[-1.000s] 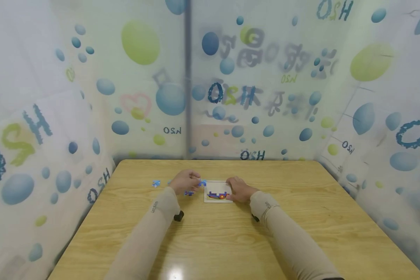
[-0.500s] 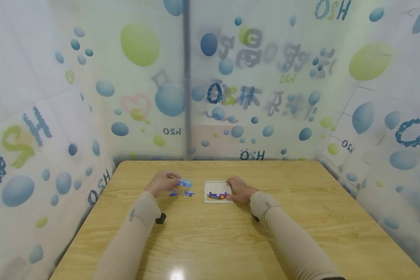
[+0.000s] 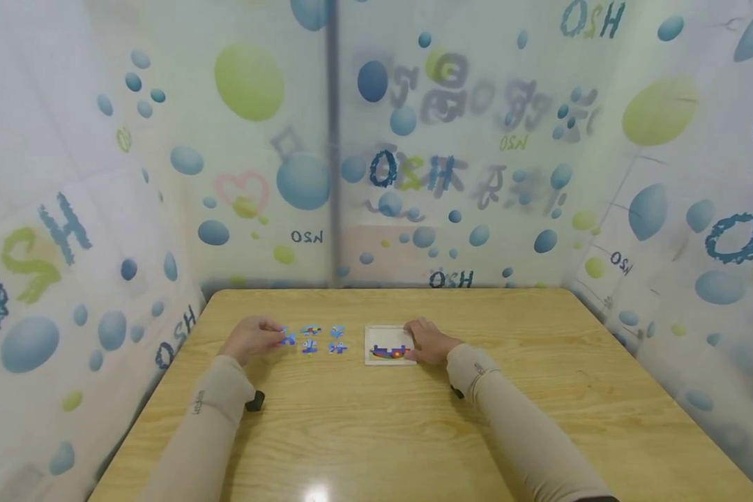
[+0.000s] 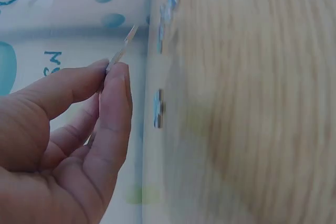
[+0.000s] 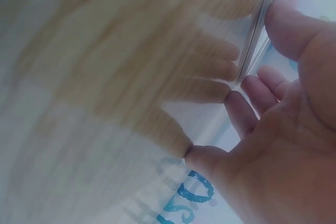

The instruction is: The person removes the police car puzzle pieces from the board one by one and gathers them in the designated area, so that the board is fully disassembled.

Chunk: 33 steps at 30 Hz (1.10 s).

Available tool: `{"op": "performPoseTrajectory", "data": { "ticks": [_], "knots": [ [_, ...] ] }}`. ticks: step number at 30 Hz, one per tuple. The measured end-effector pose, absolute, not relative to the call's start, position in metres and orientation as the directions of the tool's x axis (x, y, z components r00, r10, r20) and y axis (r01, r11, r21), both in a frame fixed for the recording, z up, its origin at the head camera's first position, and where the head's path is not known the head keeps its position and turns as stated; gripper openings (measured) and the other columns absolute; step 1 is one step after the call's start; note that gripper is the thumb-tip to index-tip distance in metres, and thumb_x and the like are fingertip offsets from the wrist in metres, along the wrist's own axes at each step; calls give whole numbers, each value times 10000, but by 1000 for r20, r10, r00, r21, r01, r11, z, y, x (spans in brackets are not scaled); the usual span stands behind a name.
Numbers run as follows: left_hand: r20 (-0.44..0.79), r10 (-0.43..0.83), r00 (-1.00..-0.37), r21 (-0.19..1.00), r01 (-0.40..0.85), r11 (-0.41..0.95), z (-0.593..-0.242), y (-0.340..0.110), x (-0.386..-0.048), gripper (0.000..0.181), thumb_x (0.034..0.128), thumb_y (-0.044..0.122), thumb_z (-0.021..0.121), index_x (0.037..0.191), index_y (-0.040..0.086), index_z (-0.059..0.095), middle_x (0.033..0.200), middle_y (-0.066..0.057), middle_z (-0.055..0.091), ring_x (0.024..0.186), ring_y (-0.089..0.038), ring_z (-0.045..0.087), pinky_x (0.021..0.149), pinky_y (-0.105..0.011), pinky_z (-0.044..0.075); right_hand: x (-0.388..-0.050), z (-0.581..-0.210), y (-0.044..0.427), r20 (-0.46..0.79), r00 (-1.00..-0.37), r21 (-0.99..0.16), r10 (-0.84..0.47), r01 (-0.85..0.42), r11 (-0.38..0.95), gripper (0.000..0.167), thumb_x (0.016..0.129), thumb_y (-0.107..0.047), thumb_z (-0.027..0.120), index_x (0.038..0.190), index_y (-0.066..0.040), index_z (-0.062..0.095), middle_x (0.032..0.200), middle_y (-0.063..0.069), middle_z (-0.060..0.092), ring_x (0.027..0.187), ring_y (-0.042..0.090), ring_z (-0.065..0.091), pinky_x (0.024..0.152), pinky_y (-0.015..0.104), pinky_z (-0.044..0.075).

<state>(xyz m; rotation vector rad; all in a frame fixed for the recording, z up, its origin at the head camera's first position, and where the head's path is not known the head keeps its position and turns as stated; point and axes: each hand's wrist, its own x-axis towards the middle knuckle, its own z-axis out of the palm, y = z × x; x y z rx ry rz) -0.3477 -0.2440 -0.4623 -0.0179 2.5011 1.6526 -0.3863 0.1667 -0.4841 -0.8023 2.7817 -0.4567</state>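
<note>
Puzzle piece (image 4: pixel 124 49) in raised left hand (image 3: pixel 252 339)

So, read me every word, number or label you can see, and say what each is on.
"H2O", repeated, running backwards as "O2H": backdrop.
Large grey characters, backdrop: too blurred.
Lettering on left sleeve and right sleeve: too small.
Tray, pieces: nothing legible.

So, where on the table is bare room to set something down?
The yellowish wooden table is bare between the beige fabric sleeves, on the near side of the white rectangular puzzle tray, and from the right hand to the table's right edge. It is crowded left of the tray, by loose mostly blue puzzle pieces and the left hand.
</note>
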Motion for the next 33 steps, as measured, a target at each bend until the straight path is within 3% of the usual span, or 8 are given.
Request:
{"op": "performPoseTrajectory", "data": {
  "ticks": [6,14,27,33],
  "knots": [
    [-156,23,-987,870,-127,476,-466,-248,-350,161,911,-11,723,1017,-100,641,913,-157,689,736,-186,701,689,-298,605,-386,-483,166,-127,-831,-334,-542,-479,812,576,1016,-265,640,1446,25,390,1367,192,431,1284,337,416,1138,479,349],
    [-188,-32,-982,767,-166,620,-469,-247,-356,134,896,16,743,977,-81,699,905,-153,689,660,-151,657,620,-258,577,-387,-484,165,-121,-827,-334,-548,-486,808,571,1016,-265,640,1441,23,391,1369,200,428,1281,345,414,1134,493,348],
    [-149,-54,-987,711,-145,688,-468,-245,-354,100,843,-11,782,894,-56,709,825,-126,695,652,-165,649,601,-262,564,-388,-483,166,-119,-825,-327,-553,-493,806,548,1014,-265,643,1418,26,415,1353,203,439,1275,350,424,1136,492,348],
    [-148,-53,-988,726,-145,673,-471,-247,-355,129,840,-11,786,928,-64,706,844,-132,698,655,-166,654,607,-265,572,-392,-492,167,-103,-822,-322,-561,-506,800,554,1010,-287,646,1416,12,415,1352,196,434,1268,342,420,1137,481,344]
  ]
}}
